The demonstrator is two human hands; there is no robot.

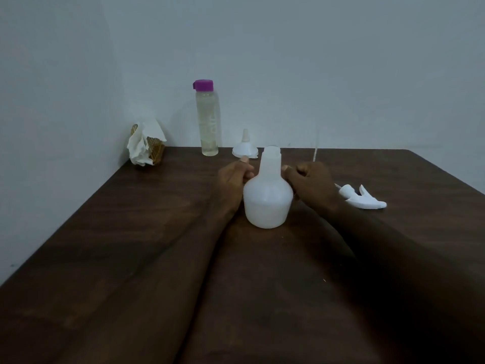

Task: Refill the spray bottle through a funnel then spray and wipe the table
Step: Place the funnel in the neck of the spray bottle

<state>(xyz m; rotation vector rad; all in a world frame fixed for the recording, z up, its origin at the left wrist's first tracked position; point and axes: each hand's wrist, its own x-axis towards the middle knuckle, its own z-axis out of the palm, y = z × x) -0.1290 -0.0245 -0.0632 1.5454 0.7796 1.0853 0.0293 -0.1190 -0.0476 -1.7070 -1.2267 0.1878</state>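
Flanking the uncapped spray bottle (268, 195), both hands — left hand (234, 177), right hand (311, 179) — curl against it; funnel (245, 149) just behind.

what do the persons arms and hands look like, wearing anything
Both forearms are bare as far as the frame shows: no sleeves, gloves, watch or bracelets. The left hand and right hand show no rings that can be made out, though the dim light hides fine detail. Fingernails look short and unpainted.

Your white spray bottle (268, 198) stands upright and uncapped between your hands. Its trigger head (363, 197) lies right of your right hand (311, 181). The funnel (244, 148) sits inverted beyond your left hand (233, 177).
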